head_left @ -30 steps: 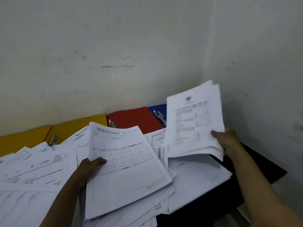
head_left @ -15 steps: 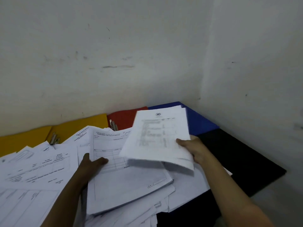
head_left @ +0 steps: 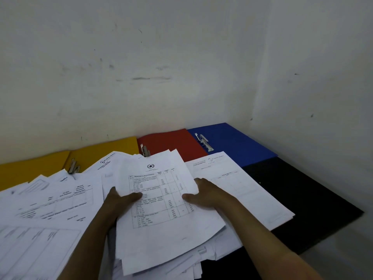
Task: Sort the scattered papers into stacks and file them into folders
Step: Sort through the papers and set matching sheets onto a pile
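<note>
Alignment matters most here, I judge: the printed table sheets point(head_left: 161, 207) should be squared at their edges before being laid down as one stack, kept apart from the loose forms point(head_left: 50, 201) beside them. In the head view, the left hand point(head_left: 121, 201) and right hand point(head_left: 205, 195) pinch the bundle's opposite edges, thumbs on top, above the pile, with the open red folder point(head_left: 173, 144) and blue folder point(head_left: 232, 142) lying behind.

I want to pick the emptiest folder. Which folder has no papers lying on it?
The blue folder, in the far corner by the walls, seems fully bare, its metal clip showing. Papers overlap the near edges of the red folder and the yellow folders.
</note>
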